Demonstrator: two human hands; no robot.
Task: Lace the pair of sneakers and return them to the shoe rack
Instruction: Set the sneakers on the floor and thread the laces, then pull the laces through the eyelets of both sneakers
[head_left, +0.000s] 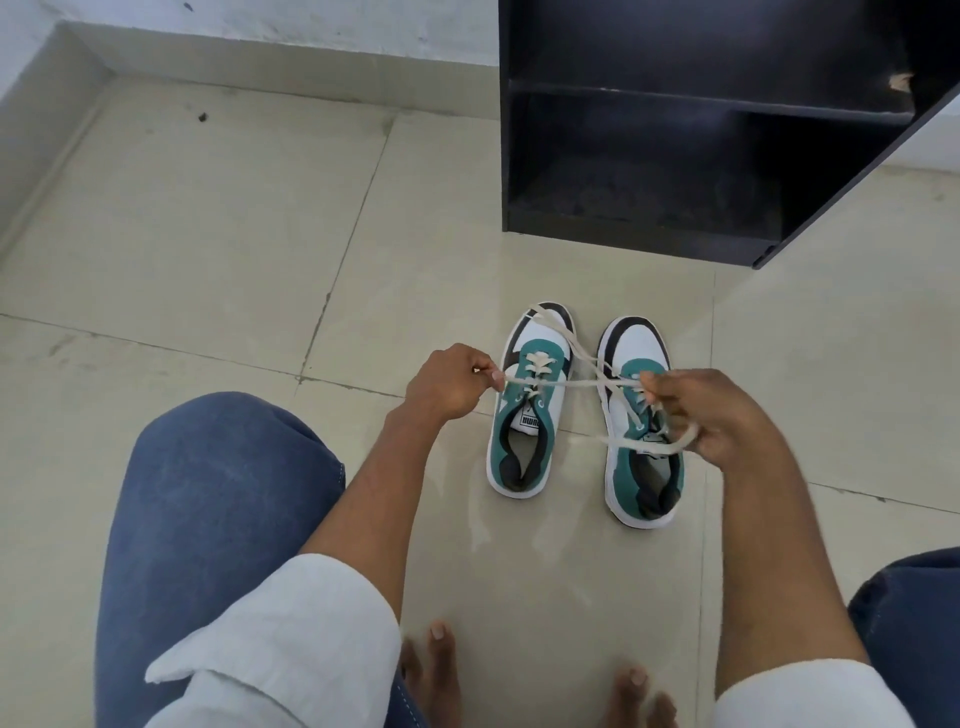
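Note:
Two white, teal and black sneakers stand side by side on the tiled floor, toes pointing away from me. The left sneaker has a cream lace through its lower eyelets, with one end trailing over its toe. My left hand pinches one end of a cream lace stretched taut across above both shoes. My right hand hovers over the right sneaker and grips the lace's other part, which loops below my fingers. Which shoe this lace belongs to I cannot tell.
A black shoe rack with bare shelves stands just beyond the shoes at the upper right. My knees in blue jeans and bare toes frame the near floor. A white wall and skirting run along the back left.

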